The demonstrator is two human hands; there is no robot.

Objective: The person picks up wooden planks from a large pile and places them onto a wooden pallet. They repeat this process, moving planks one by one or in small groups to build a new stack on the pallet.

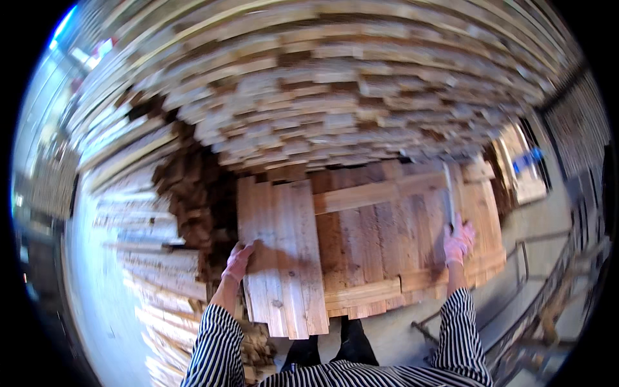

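Both my hands wear pink gloves and reach over a waist-high stack of reddish wooden boards (367, 238). At the stack's left end, my left hand (238, 259) is closed on the outer edge of a row of pale boards (284, 258) lying side by side. Toward the right, my right hand (459, 242) closes round the near end of a narrow board (450, 193) that runs away from me. Its fingers are slightly blurred, and the underside of the grip is hidden.
A tall wall of piled planks (361, 84) rises just behind the stack. More lumber (161, 271) is piled along the left. A metal frame (522, 258) stands at the right, near a blue object (527, 160). My legs (354, 342) are close against the stack's front.
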